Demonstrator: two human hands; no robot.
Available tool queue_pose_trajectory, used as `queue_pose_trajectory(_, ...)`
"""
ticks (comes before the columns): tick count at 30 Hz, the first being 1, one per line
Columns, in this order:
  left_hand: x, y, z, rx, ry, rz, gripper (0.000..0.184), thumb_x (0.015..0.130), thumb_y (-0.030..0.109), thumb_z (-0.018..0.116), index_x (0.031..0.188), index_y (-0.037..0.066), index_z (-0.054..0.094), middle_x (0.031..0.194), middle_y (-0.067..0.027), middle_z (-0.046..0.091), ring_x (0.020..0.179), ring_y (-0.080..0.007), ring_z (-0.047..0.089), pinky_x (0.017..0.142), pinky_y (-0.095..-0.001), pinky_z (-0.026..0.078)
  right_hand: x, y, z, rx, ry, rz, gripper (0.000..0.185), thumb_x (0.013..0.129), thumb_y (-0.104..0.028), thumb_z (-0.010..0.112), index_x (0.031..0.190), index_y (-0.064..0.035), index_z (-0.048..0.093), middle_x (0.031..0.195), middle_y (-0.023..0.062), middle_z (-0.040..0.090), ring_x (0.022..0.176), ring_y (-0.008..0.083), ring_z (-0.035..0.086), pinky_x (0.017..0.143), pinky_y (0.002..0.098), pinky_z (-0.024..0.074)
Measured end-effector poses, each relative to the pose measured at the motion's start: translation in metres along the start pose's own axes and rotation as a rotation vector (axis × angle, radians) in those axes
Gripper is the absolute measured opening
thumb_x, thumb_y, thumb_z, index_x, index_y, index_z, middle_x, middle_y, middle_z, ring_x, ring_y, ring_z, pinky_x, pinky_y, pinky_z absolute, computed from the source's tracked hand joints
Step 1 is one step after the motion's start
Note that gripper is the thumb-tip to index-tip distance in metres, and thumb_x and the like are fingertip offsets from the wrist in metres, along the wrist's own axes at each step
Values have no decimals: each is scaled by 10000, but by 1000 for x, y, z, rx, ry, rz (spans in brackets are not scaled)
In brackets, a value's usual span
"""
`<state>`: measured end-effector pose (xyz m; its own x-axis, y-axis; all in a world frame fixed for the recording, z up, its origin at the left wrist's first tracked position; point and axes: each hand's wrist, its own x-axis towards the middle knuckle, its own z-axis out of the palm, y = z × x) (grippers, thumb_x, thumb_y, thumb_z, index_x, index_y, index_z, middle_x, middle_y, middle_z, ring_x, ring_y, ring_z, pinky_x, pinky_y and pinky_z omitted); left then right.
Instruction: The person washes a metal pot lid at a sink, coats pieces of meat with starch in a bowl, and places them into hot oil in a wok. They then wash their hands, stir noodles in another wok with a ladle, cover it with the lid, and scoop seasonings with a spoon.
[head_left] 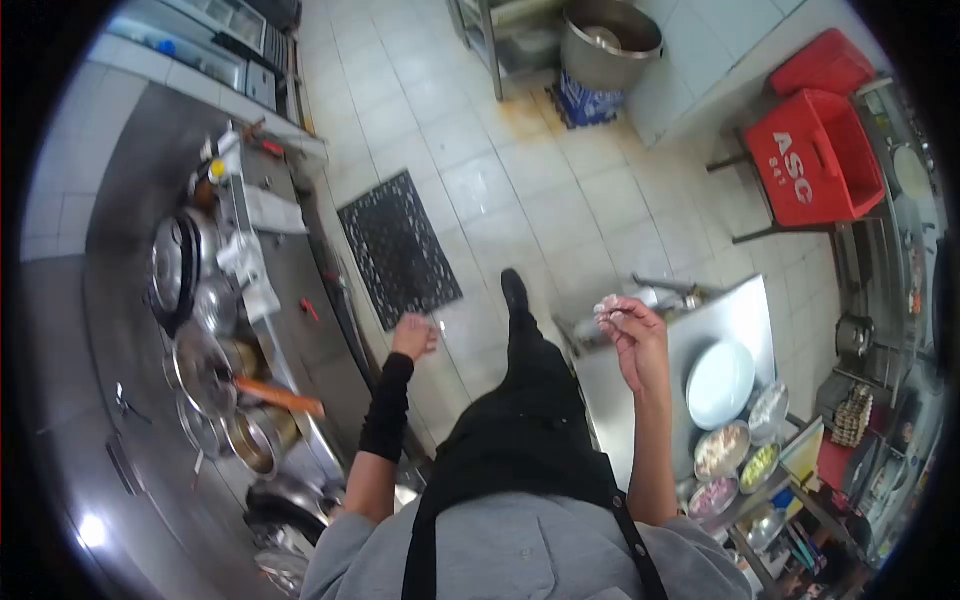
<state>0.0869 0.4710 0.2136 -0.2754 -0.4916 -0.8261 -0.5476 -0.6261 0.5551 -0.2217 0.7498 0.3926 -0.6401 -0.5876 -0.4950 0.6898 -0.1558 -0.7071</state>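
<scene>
My right hand (640,340) is raised above the corner of the steel counter (640,385), its fingers closed around a small whitish, crumpled thing (606,306) whose kind I cannot make out. A white plate (721,385) lies on that counter to the right of my forearm. Behind the plate stand bowls of chopped food: pale pieces (722,450), green pieces (760,466) and pinkish pieces (713,497). My left hand (414,337) hangs over the floor beside the stove edge, with loosely bent fingers and nothing visible in them. A black sleeve covers that forearm.
On the left, the stove carries several pots (262,440) and a pan with an orange handle (280,396). A black mat (400,248) lies on the tiled floor. Ahead are a large pot (610,50) and a red crate (800,170) on a stand.
</scene>
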Motion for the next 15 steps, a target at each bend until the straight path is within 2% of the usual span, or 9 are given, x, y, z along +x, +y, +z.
queue_pose_trajectory(4,102,16,-68,218,37,-121,115,914,149,553,1024,136,520,977,-125,692,855,-267,665,728,-470,560,114,-16,86,-49,-117,-44,191,887,65,571,1053,58,666,1019,153,692,917,219,684,832,325,566)
queue_pose_trajectory(5,134,13,-94,585,-21,-56,85,885,199,587,944,139,600,927,-111,701,809,-268,677,701,-453,557,146,-18,112,-79,-178,-43,192,888,61,574,1056,58,666,1017,151,693,917,215,684,831,325,566)
queue_pose_trajectory(6,168,9,-121,1212,-50,63,122,856,250,620,864,143,679,877,-97,710,763,-270,688,673,-437,554,180,-20,139,-115,-242,-41,193,889,57,577,1059,59,667,1015,149,694,917,210,683,829,325,566)
queue_pose_trajectory(7,193,11,-145,1537,-49,101,191,827,300,654,784,146,759,826,-83,719,717,-271,700,646,-420,551,210,-24,171,-157,-303,-34,194,889,52,579,1063,59,668,1013,148,695,918,206,682,828,324,566)
queue_pose_trajectory(9,223,41,-187,922,-17,11,236,900,300,554,839,118,691,930,-106,715,696,-275,683,598,-431,554,262,-35,253,-279,-460,2,188,901,13,597,1068,59,670,988,129,703,894,188,685,827,311,567)
queue_pose_trajectory(12,268,74,-252,-10,-37,-148,305,1010,300,404,922,74,589,1085,-139,709,666,-282,659,527,-447,557,318,-65,412,-511,-905,32,165,931,-82,614,1026,34,684,857,74,689,759,149,650,714,288,541)
queue_pose_trajectory(13,260,116,-239,-352,250,-264,331,1004,267,415,802,59,575,953,-122,714,609,-262,647,503,-412,546,328,-77,468,-596,-1069,-8,178,943,-131,624,994,26,691,792,54,676,710,137,631,663,292,525)
queue_pose_trajectory(14,275,156,-249,-19,108,-128,264,975,204,476,791,65,604,885,-125,699,590,-248,618,505,-411,530,336,-93,525,-746,-1228,-250,215,906,-165,632,892,45,677,678,77,617,624,147,585,575,341,479)
queue_pose_trajectory(15,289,197,-258,300,20,41,205,946,142,536,781,71,634,816,-128,684,571,-234,589,508,-410,514,351,-89,578,-753,-1421,-462,205,817,-134,627,806,69,652,624,154,585,563,236,590,556,401,474)
